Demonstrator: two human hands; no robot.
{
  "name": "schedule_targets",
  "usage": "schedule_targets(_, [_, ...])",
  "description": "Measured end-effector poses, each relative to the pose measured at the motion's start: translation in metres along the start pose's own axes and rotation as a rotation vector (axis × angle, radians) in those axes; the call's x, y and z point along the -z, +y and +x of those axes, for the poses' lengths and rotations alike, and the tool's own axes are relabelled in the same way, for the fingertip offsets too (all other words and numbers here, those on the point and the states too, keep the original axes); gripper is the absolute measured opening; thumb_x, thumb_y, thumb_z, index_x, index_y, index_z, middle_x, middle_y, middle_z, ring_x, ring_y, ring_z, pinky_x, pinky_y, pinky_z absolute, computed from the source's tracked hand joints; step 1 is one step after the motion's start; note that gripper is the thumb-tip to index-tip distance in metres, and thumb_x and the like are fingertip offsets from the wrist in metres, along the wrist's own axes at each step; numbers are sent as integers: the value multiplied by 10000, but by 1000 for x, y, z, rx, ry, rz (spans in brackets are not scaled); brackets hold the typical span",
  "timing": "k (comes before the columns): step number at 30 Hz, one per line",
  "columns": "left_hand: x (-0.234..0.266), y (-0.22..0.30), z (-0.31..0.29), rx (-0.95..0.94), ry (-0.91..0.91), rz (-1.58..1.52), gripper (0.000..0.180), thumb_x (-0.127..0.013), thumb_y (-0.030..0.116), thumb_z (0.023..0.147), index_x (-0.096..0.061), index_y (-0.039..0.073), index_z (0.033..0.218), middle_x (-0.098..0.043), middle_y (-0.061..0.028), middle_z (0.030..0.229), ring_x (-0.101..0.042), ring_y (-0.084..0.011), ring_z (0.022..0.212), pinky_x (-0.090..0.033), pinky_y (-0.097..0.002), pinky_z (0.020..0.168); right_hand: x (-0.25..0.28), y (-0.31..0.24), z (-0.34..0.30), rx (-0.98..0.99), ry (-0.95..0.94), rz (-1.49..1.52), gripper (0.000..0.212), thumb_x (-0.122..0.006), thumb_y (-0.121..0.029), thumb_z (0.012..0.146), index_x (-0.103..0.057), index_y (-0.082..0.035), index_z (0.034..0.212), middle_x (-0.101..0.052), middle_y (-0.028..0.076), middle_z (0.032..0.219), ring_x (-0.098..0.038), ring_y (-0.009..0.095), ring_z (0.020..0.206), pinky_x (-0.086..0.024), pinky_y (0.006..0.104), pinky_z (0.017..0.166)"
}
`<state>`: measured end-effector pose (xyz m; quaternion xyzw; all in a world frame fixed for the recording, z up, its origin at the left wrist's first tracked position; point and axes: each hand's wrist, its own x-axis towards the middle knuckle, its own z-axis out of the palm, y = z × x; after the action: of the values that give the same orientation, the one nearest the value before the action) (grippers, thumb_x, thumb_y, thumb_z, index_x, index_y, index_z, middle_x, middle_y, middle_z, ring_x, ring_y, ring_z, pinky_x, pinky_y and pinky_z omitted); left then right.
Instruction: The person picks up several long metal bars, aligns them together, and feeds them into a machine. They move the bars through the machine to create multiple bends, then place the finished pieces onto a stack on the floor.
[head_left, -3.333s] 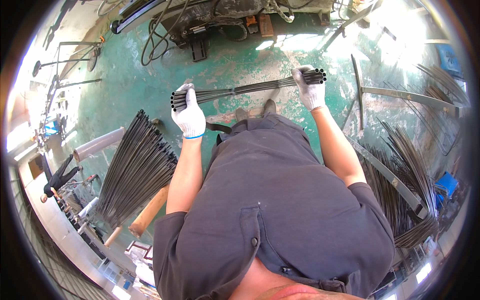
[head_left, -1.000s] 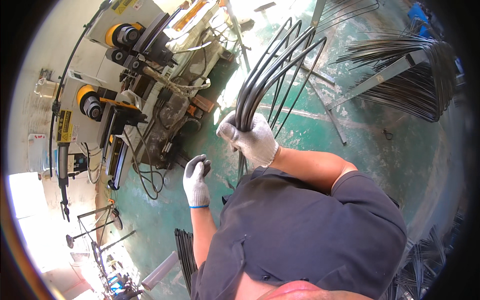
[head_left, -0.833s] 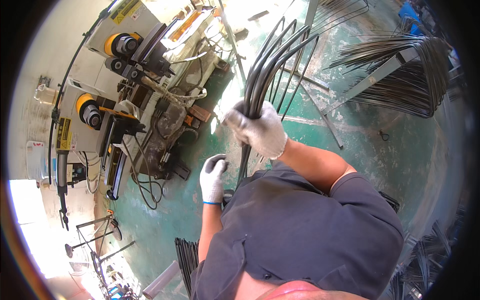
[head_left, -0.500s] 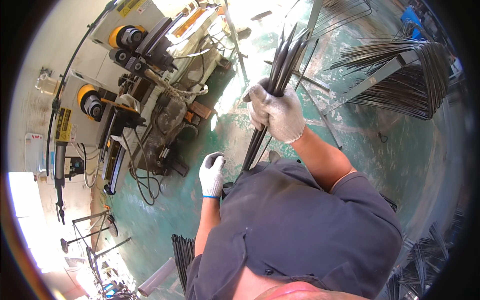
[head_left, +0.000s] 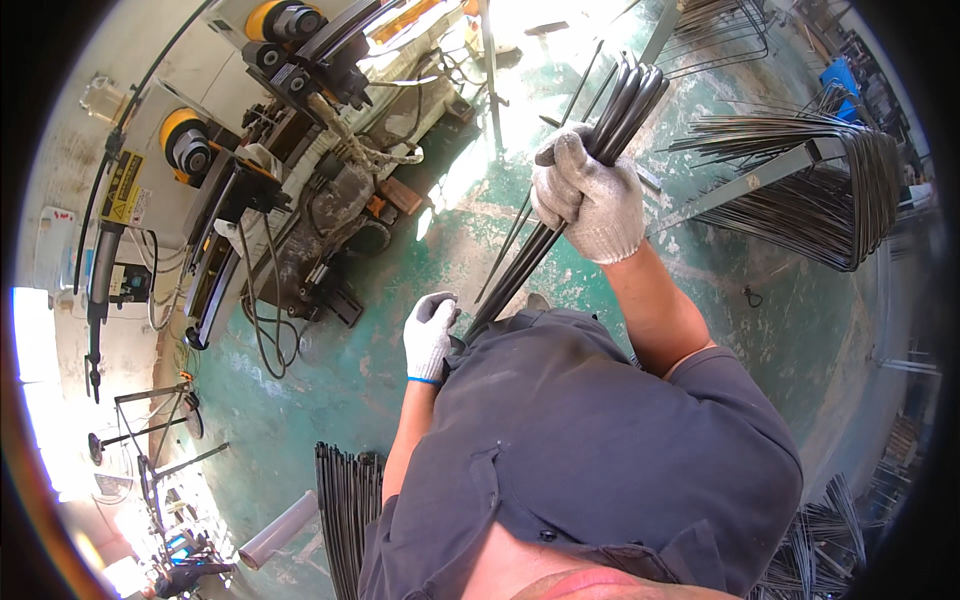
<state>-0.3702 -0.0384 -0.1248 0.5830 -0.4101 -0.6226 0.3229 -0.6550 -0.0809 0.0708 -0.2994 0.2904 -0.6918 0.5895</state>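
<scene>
A bundle of long black metal rods (head_left: 627, 105) slants up and to the right in front of my body. My right hand (head_left: 590, 195), in a whitish knitted glove, is closed around it below the rounded upper ends. To its left run thinner dark rods (head_left: 520, 222); whether the hand grips these too, I cannot tell. My left hand (head_left: 428, 335), gloved with a blue cuff edge, is beside the bundle's lower end at my waist. Its fingers are curled, and what they hold, if anything, is hidden. A small dark piece shows right by those fingers.
Machinery with yellow-and-black round parts (head_left: 187, 145) and hanging cables stands at left. Bent black rods (head_left: 860, 170) hang on a metal rack (head_left: 745, 188) at right. More upright rods (head_left: 345, 510) stand behind my left arm, near a pale tube (head_left: 278, 530). The floor (head_left: 290, 420) is worn green.
My right hand and the bundle have shifted right, and the bundle leans further right. Thin rods now show apart on its left. My left hand has moved slightly up, its fingers still curled.
</scene>
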Motion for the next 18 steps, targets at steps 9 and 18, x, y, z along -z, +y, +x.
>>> schedule_targets(9, [-4,22,-21,-68,28,-96,156,-662,99,1007,-724,-3,1108,-736,-64,1006,-703,-158,894,-553,-295,821,-4,6,-3,6,10,15,348,-696,-296,1048,-631,34,960,-414,-18,609,-383,108,494,-340,298,483])
schedule_targets(18, [-2,17,-26,46,71,-131,160,-662,102,1006,-726,-2,1109,-741,-53,1020,-697,-140,886,-549,-283,812,9,5,-10,97,-133,-46,326,-597,-308,1091,-671,-2,1005,-371,-32,571,-333,100,465,-320,286,447])
